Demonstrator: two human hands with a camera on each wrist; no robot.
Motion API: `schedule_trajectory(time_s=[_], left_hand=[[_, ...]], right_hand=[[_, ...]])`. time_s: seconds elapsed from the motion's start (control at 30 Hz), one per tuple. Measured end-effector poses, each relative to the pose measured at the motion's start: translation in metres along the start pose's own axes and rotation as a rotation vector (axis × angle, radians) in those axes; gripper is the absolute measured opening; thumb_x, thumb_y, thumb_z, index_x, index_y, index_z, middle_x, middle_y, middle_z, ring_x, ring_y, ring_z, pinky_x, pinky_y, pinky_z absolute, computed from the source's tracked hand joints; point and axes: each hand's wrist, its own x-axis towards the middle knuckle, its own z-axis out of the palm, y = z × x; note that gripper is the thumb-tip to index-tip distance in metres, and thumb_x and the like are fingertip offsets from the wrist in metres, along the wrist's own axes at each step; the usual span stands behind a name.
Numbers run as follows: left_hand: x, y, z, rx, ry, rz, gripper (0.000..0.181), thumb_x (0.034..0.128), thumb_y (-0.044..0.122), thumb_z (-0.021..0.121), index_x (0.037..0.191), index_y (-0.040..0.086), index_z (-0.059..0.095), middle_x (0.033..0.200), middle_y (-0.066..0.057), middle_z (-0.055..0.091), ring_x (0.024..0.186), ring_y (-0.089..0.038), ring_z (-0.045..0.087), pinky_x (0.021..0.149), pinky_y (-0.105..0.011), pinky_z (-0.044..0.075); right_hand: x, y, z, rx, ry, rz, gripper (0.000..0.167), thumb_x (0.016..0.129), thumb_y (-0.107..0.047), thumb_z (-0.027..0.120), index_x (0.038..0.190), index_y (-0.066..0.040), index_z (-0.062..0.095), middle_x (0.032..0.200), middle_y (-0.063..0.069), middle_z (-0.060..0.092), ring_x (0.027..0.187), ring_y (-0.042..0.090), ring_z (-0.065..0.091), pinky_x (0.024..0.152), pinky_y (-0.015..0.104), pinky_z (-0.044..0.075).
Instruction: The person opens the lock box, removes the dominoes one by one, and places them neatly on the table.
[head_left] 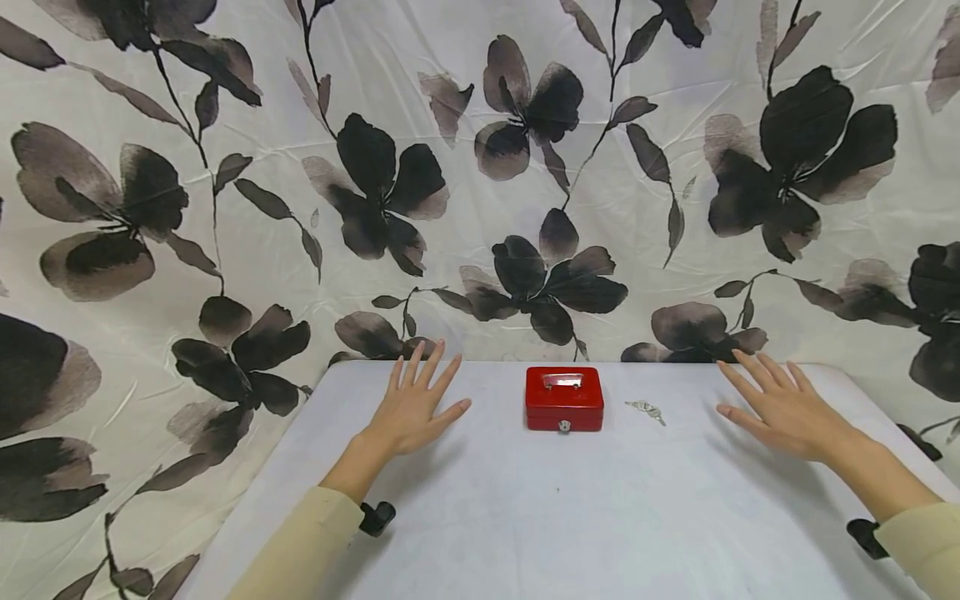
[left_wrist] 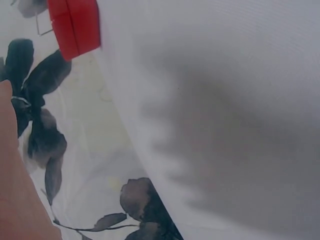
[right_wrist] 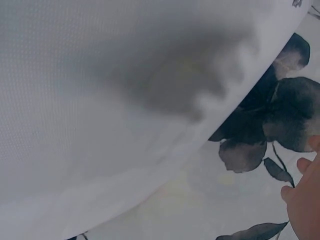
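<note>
A red metal cash box [head_left: 564,400] with a silver handle on its closed lid and a lock on its front stands near the table's far edge. To its right lie small silver keys [head_left: 646,410]. My left hand [head_left: 414,410] is held above the table, left of the box, fingers straight and spread, holding nothing. On the other side my right hand [head_left: 787,408] hovers right of the keys, also spread and holding nothing. In the left wrist view the box [left_wrist: 76,27] shows at the top, with part of the left hand [left_wrist: 22,185] at the edge.
The white-covered table [head_left: 555,533] carries the box and keys. Behind it hangs a pale cloth [head_left: 450,75] printed with dark flowers. A black wrist device [head_left: 377,518] sits at the left sleeve, another [head_left: 866,537] at the right. Both hands cast shadows on the table.
</note>
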Motion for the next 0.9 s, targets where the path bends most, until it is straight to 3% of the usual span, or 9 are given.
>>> schedule_trajectory(time_s=[0.3, 0.63, 0.9], left_hand=[[0.006, 0.01, 0.003, 0.012, -0.03, -0.002, 0.078, 0.1018, 0.068, 0.034, 0.165, 0.026, 0.019, 0.173, -0.006, 0.0, 0.158, -0.036, -0.003, 0.123, -0.063, 0.0], [0.01, 0.017, 0.009, -0.022, -0.046, 0.006, 0.076, 0.1024, 0.068, 0.034, 0.165, 0.026, 0.018, 0.172, -0.002, -0.004, 0.157, -0.034, -0.008, 0.123, -0.062, 0.0], [0.013, 0.022, 0.015, -0.04, -0.064, 0.015, 0.077, 0.1022, 0.068, 0.035, 0.165, 0.027, 0.016, 0.173, -0.005, -0.001, 0.157, -0.035, -0.008, 0.122, -0.064, 0.001]], right_hand=[[0.002, -0.004, 0.003, -0.005, -0.023, 0.001, 0.076, 0.104, -0.05, 0.052, 0.162, -0.008, 0.026, 0.163, 0.028, 0.023, 0.149, 0.053, 0.017, 0.117, 0.071, -0.004], [0.003, -0.009, 0.007, 0.02, 0.006, -0.025, 0.073, 0.104, -0.046, 0.055, 0.16, -0.006, 0.031, 0.164, 0.028, 0.022, 0.149, 0.054, 0.016, 0.119, 0.068, -0.006], [0.006, -0.012, 0.012, 0.051, -0.022, -0.021, 0.073, 0.104, -0.047, 0.053, 0.159, -0.004, 0.032, 0.164, 0.028, 0.021, 0.149, 0.054, 0.016, 0.117, 0.073, 0.001]])
